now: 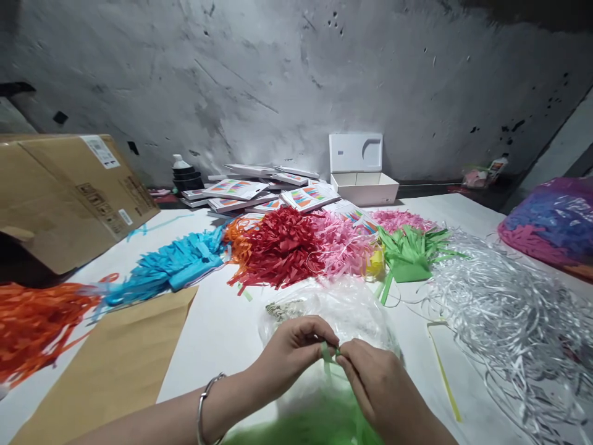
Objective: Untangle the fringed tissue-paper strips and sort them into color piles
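My left hand point(296, 346) and my right hand point(377, 377) meet at the front middle, fingertips pinched close together. Between them is a narrow green paper strip point(326, 358), its end hanging below my left thumb. A bangle circles my left wrist. Under my hands lies a clear plastic bag point(343, 303) with small greyish bits showing at its left side. Blurred green material point(306, 426) fills the bottom edge below my hands. Just beyond the bag, a bundle of green paper fringe point(410, 256) rests on the white table point(222, 334).
Red fringe point(287, 247), pink fringe point(343, 241), blue fringe point(176, 262) and orange fringe point(37, 321) spread across the table. Silver ribbon strands point(514, 315) heap at right. Behind are flat printed boxes point(236, 188), an open white box point(365, 188) and a cardboard carton point(69, 198).
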A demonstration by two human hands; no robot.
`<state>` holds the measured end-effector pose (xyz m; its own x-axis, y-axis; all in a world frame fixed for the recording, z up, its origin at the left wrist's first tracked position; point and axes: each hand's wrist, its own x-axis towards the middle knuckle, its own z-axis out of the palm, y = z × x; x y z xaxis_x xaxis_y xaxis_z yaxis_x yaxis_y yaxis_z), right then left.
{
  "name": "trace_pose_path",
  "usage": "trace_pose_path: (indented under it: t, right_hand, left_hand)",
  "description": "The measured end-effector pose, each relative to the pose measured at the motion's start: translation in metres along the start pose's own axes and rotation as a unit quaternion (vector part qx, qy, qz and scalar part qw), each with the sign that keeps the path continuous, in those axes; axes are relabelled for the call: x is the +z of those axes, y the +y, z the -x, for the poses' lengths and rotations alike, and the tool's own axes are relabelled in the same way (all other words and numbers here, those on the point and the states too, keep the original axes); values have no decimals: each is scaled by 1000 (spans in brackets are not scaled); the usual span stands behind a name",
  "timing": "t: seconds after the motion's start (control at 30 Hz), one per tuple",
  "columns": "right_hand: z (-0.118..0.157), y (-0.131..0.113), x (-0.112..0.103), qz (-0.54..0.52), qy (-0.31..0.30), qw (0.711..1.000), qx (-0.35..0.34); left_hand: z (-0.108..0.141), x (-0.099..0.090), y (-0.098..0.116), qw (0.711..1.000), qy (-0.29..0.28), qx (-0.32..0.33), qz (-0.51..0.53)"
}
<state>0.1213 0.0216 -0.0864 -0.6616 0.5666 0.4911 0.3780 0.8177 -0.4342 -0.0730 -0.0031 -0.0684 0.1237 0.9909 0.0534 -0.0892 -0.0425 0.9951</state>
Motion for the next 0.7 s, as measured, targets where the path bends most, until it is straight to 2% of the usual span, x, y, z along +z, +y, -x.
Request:
trace_pose_path:
  t: [0.13,0.27,0.37,0.5,0.6,0.7]
  right_hand:
    - [2,1,4,-2,6,1000,26]
    - [0,2,2,-38,-27,998,37]
    - [-1,1,-2,-53,-36,997,52]
    - [-2,-1,-2,-88,-38,994,56]
    - [-4,-2,0,-44,-11,999,7]
    - [-7,-6,1,-4,8,999,-50]
  left_hand:
    - [1,1,0,998,7,36,-48]
    - [2,2,0,994,15,43,-96]
    - [3,1,1,996,31,0,-84]
    - [1,0,4,996,18,-80,-19]
    - [1,-2,4,995,11,-104,8]
    - [3,-5,6,991,-24,-128,29]
